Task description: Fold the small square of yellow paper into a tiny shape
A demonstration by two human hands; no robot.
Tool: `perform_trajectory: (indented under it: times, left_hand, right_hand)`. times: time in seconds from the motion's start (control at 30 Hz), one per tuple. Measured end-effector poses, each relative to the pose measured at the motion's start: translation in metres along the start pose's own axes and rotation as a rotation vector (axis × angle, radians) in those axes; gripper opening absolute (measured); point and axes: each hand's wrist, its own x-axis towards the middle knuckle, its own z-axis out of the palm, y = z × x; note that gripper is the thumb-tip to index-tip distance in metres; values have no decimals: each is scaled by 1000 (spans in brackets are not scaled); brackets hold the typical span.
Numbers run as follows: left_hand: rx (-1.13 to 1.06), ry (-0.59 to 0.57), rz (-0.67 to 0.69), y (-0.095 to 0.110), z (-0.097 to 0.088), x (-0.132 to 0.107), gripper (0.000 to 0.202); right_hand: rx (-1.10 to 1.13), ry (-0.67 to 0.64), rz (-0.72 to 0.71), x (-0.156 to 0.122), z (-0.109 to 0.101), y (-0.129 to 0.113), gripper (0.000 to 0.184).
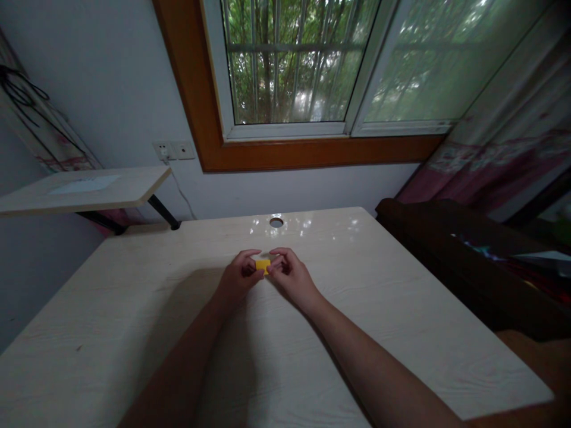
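Observation:
A small yellow block-like piece [263, 265] is held between my two hands above the middle of the pale wooden desk [383, 333]. My left hand [239, 274] pinches its left side with thumb and fingers. On the right side, the thumb and fingertips of my right hand [289, 273] close on the same piece. Fingers cover its ends, and it is too small in view to name more exactly.
A raised shelf [147, 181] on black legs stands at the desk's back left, with a paper on it. A round cable hole [276, 222] lies near the back edge. Dark wooden furniture [446, 255] borders the right side. The window [289, 65] is behind.

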Motion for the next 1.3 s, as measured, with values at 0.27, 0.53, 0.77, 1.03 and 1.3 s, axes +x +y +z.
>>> perform_trajectory:
  times: [0.27, 0.53, 0.77, 1.03, 1.3]
  left_hand:
    - [13, 21, -19, 2, 1, 0, 50]
    - [-26, 15, -7, 4, 0, 0, 49]
    - [-113, 19, 18, 5, 1, -1, 47]
    - [-172, 48, 7, 6, 0, 0, 42]
    - [-188, 24, -6, 3, -3, 0, 33]
  right_hand:
    - [-55, -10, -26, -1, 1, -5, 29]
    - [-28, 23, -10, -1, 3, -6, 29]
    - [97, 78, 30, 2, 4, -1, 32]
    - [188, 139, 71, 5, 1, -9, 33]
    - [208, 205, 72, 7, -3, -7, 32]
